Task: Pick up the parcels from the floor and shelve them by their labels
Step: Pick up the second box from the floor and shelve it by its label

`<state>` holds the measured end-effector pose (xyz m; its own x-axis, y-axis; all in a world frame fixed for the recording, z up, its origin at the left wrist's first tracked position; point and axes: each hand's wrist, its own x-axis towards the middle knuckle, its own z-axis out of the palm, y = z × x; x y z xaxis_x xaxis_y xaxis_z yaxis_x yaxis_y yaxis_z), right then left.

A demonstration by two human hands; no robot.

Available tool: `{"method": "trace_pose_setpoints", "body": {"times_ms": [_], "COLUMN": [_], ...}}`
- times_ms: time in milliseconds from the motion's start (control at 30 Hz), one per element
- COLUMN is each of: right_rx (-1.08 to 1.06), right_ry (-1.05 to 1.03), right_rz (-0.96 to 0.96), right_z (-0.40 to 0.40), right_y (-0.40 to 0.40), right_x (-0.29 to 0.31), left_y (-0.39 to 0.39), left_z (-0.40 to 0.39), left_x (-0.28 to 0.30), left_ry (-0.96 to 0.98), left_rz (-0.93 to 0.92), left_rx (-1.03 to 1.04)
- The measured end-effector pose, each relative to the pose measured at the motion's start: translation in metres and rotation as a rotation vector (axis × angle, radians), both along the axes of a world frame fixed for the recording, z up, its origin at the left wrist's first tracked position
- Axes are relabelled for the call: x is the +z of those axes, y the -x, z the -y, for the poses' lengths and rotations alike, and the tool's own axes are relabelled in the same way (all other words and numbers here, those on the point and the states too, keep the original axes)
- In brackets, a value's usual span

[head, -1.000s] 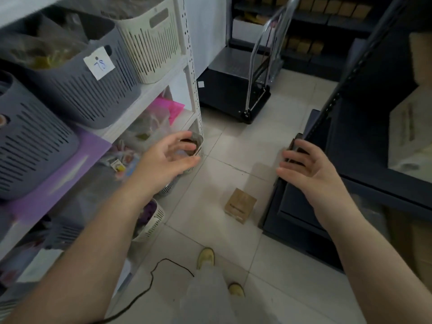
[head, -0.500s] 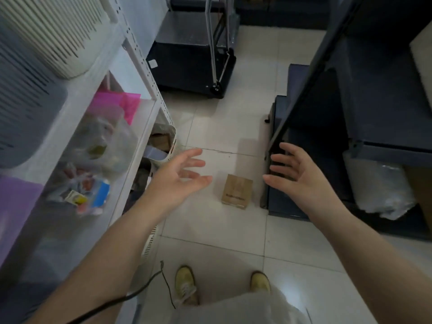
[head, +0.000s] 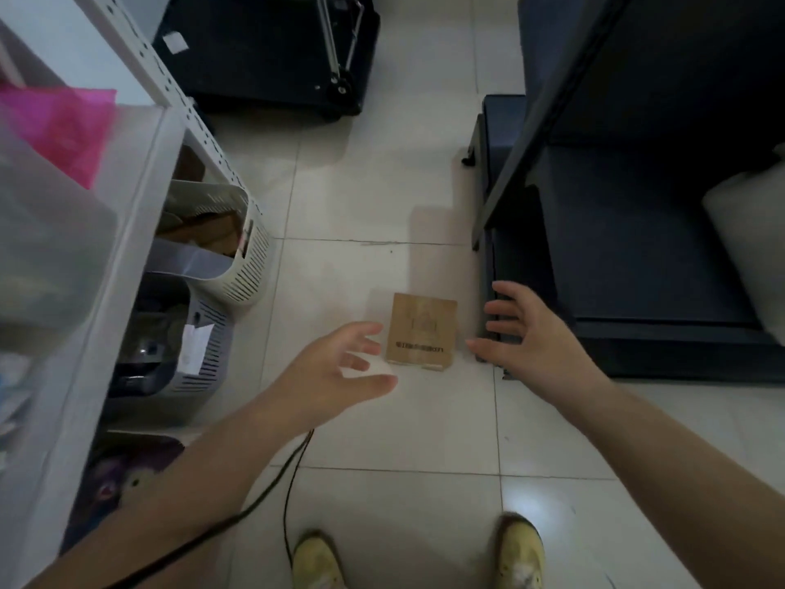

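Observation:
A small brown cardboard parcel (head: 422, 331) with dark printing lies flat on the pale tiled floor, in the aisle between two shelving units. My left hand (head: 340, 371) hovers just left of it with fingers spread, holding nothing. My right hand (head: 531, 346) is just right of the parcel, also spread and empty. Neither hand touches the parcel.
A white shelf unit (head: 140, 197) on the left holds a cream basket (head: 250, 265), a grey basket (head: 204, 354) with a paper label, and a pink bag (head: 59, 129). A dark shelf unit (head: 637, 257) stands right. A black trolley (head: 272, 48) sits behind. A black cable (head: 293, 465) trails by my yellow shoes (head: 520, 550).
My view has tipped down and closer to the floor. Both hands have dropped and closed in on either side of the parcel.

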<state>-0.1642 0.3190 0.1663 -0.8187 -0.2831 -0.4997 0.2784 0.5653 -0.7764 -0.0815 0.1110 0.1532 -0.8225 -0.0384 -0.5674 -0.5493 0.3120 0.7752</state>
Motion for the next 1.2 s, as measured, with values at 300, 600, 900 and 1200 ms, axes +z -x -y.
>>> {"method": "trace_pose_setpoints", "body": {"times_ms": [300,600,900,1200], "right_rx": [-0.050,-0.040,-0.216,-0.245], "right_ry": [-0.095,-0.183,-0.120,-0.039], "right_rz": [0.072,0.118,0.156,0.116], "right_z": [0.003,0.003,0.014,0.041], "right_y": [0.004,0.014,0.034,0.033], "right_x": [-0.198,-0.341,-0.408,-0.382], "left_y": [0.023,0.046,0.078,0.077], "left_z": [-0.033,-0.047,-0.039,-0.017], "left_x": [-0.201,-0.332,-0.397,-0.357], "left_ry": [0.021,0.083,0.011,0.121], "left_rz": [0.042,-0.102,0.021,-0.038], "left_rx": [-0.148,-0.007,0.262,0.284]}}
